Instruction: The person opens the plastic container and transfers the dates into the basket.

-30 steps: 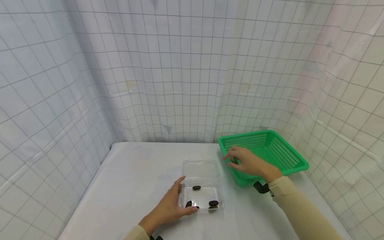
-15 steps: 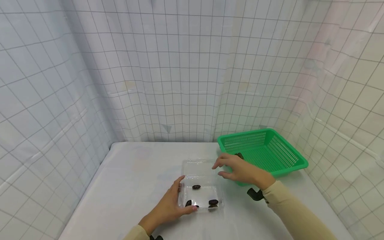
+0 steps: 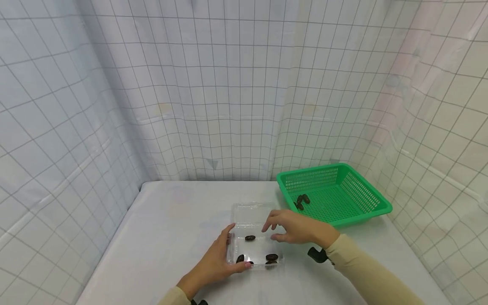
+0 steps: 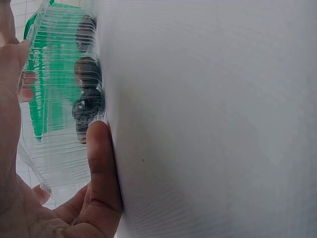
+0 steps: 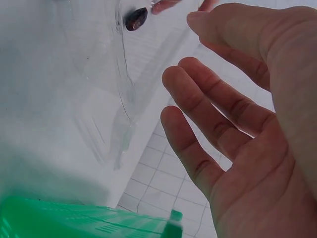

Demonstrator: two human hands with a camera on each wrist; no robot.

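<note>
A clear plastic clamshell container (image 3: 256,250), its lid (image 3: 249,212) folded back, lies on the white table with several dark brown, oval, date-like fruits (image 3: 272,257) inside. My left hand (image 3: 215,260) holds it at the left, thumb on the front wall and fingers along the side. In the left wrist view, dates (image 4: 87,72) show through the ribbed wall. My right hand (image 3: 297,227) hovers over the container's right back part, fingers loosely bent and spread. No thing is visible between its thumb and fingers in the right wrist view, where a date (image 5: 136,19) appears beyond.
A green plastic basket (image 3: 335,203) stands at the back right, with several dates (image 3: 300,200) at its left end. White grid-patterned curtains (image 3: 228,106) enclose the table (image 3: 171,224) at the back and sides.
My right hand has moved from over the green basket leftward and nearer to over the container, uncovering the dates in the basket. The left hand and the container have stayed in place.
</note>
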